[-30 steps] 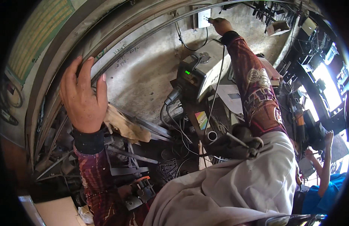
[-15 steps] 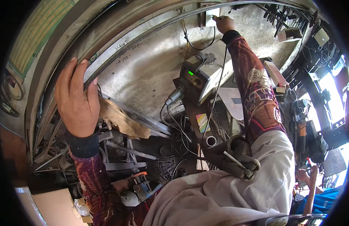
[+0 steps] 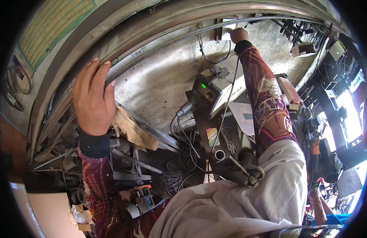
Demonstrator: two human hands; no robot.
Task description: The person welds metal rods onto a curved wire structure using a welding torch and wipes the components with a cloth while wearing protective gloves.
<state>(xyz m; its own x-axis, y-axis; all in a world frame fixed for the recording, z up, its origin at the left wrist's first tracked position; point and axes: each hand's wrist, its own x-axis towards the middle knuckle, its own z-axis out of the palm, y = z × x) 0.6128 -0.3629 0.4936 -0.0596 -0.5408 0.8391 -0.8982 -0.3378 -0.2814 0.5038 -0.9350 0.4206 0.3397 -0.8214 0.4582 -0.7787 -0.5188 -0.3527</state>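
Observation:
My left hand [image 3: 95,97] leans on the long metal bars [image 3: 151,37] that run along the wall. Its fingers are stretched out over them, with the thumb apart below. At the far end of my reach, my right hand [image 3: 239,35] is closed at a pale wall-mounted box [image 3: 227,33]. What its fingertips grip there is too small to make out. A dark cable hangs from beside this box. Below stands a welding machine [image 3: 209,92] with a lit green display and a cable connector [image 3: 186,108] on its front. A tan work glove [image 3: 132,129] lies just below my left hand.
Grey cloth [image 3: 227,202] covers my lap. Dark metal tubing [image 3: 247,166] stands beside it. Metal offcuts and wire lie underneath. A cardboard box [image 3: 52,212] sits at lower left. Another person's arm [image 3: 319,206] shows at lower right, among hanging tools and cables.
The view has shifted, so the scene sits slightly lower and to the right. Both hands stay at the same places, the left on the bars and the right at the wall box.

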